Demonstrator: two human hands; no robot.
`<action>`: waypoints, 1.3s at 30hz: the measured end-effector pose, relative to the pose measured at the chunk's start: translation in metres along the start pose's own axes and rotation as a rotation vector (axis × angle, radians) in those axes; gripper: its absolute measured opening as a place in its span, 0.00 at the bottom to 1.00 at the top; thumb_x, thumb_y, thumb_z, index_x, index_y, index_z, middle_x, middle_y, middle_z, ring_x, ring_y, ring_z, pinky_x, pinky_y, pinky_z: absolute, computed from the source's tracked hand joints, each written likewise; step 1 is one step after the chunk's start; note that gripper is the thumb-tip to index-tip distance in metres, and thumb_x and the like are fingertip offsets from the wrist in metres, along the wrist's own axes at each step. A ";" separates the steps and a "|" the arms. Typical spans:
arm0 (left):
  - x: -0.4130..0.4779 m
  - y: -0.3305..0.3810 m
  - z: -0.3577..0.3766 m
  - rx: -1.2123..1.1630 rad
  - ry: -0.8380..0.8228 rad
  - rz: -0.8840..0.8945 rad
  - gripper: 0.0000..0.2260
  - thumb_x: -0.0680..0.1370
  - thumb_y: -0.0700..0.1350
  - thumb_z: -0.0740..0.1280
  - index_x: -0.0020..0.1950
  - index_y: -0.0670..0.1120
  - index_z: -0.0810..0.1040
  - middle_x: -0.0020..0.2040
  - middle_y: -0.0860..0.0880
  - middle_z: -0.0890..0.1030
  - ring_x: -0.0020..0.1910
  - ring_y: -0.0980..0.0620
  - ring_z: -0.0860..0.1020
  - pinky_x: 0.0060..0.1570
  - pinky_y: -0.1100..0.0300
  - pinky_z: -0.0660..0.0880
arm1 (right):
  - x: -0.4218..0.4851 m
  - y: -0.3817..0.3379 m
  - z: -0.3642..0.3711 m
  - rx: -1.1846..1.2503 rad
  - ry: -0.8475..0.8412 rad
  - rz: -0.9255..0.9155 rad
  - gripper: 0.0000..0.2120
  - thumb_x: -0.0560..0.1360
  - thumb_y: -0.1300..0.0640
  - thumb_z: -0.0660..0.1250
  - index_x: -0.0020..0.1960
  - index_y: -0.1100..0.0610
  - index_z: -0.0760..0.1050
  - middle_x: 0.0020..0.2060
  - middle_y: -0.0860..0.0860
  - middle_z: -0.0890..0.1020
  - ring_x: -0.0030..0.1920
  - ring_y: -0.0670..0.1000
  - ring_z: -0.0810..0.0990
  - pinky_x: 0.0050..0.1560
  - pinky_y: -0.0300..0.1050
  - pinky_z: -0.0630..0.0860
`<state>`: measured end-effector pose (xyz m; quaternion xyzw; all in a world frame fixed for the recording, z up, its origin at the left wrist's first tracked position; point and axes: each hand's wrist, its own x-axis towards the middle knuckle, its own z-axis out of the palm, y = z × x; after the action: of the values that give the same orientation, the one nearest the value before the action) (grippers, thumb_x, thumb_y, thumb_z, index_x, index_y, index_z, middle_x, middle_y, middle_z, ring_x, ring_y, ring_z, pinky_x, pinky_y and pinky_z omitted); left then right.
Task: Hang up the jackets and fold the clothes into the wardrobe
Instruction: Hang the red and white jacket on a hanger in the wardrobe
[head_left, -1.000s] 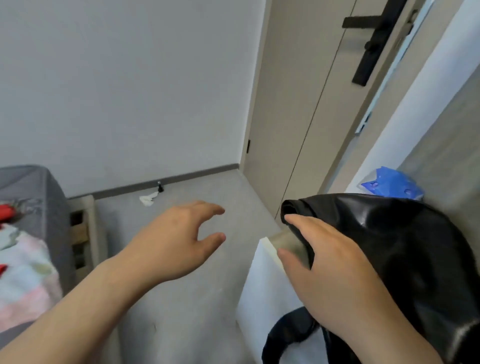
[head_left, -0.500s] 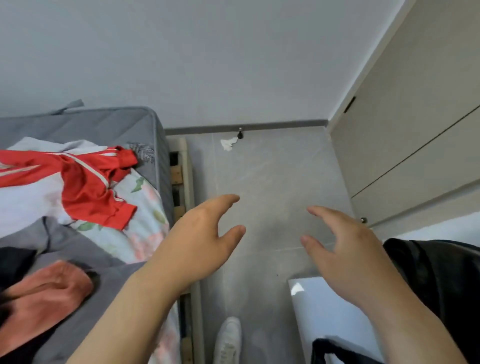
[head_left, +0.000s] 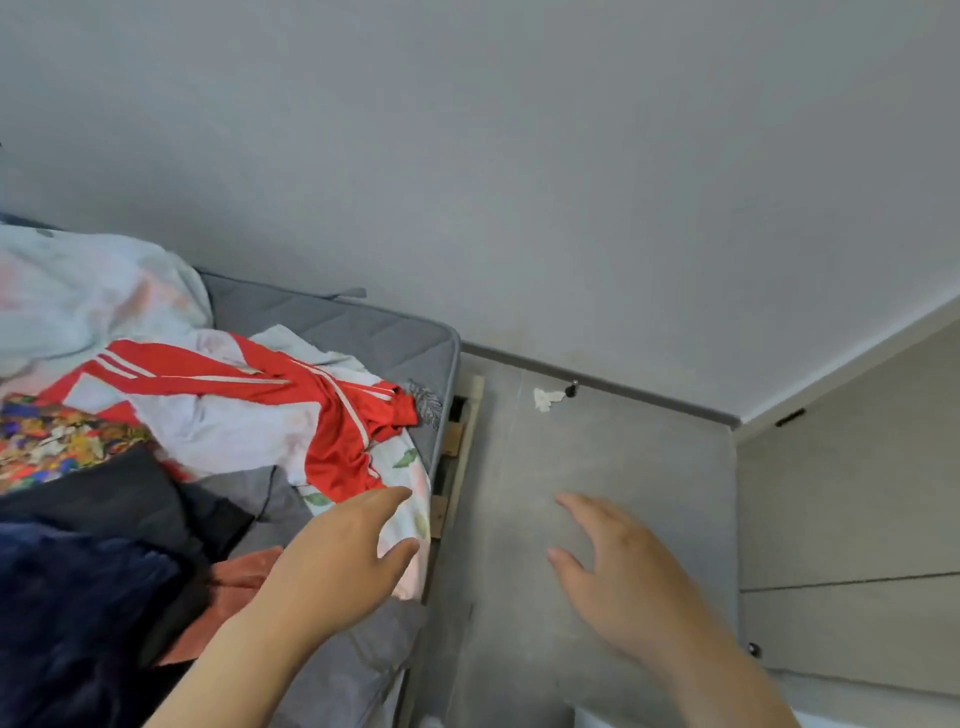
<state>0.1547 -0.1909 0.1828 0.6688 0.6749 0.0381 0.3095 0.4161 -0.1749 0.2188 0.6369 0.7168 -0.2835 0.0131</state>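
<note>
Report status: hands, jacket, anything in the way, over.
Left hand open, over bed edge. Right hand open, over floor. Red jacket on bed, untouched. Path looks clear.

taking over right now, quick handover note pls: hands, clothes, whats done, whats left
Left hand: open, empty, above the edge of the bed.
Right hand: open, empty, above the floor.
Clothes: red jacket, patterned garment, black garment, navy garment and rust-coloured garment lie loose on the bed.
Done: nothing hung or folded shows here.
Left: hang the jackets, fold the rest into the wardrobe; the red jacket lies just beyond the left hand.
</note>
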 end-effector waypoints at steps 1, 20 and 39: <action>-0.003 -0.004 -0.013 -0.003 0.021 -0.022 0.28 0.78 0.61 0.57 0.77 0.55 0.63 0.75 0.59 0.67 0.71 0.58 0.68 0.66 0.66 0.62 | 0.005 -0.012 -0.011 -0.015 0.000 -0.037 0.27 0.80 0.47 0.62 0.77 0.45 0.61 0.75 0.41 0.65 0.75 0.43 0.63 0.73 0.36 0.56; 0.003 0.022 -0.128 -0.004 0.313 -0.470 0.25 0.80 0.55 0.62 0.77 0.57 0.63 0.75 0.59 0.67 0.72 0.58 0.68 0.69 0.61 0.66 | 0.135 -0.090 -0.149 -0.051 -0.155 -0.570 0.31 0.80 0.43 0.63 0.79 0.45 0.57 0.77 0.40 0.61 0.76 0.44 0.60 0.74 0.39 0.58; 0.070 0.035 -0.117 -0.294 0.400 -0.895 0.13 0.80 0.52 0.61 0.63 0.53 0.74 0.61 0.55 0.79 0.53 0.55 0.78 0.51 0.61 0.74 | 0.298 -0.129 -0.158 -0.162 -0.511 -0.797 0.32 0.78 0.44 0.65 0.78 0.40 0.56 0.75 0.38 0.63 0.74 0.41 0.62 0.71 0.35 0.58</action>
<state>0.1368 -0.0797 0.2674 0.2429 0.9288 0.1238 0.2510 0.2952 0.1585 0.2879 0.2192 0.8987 -0.3572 0.1289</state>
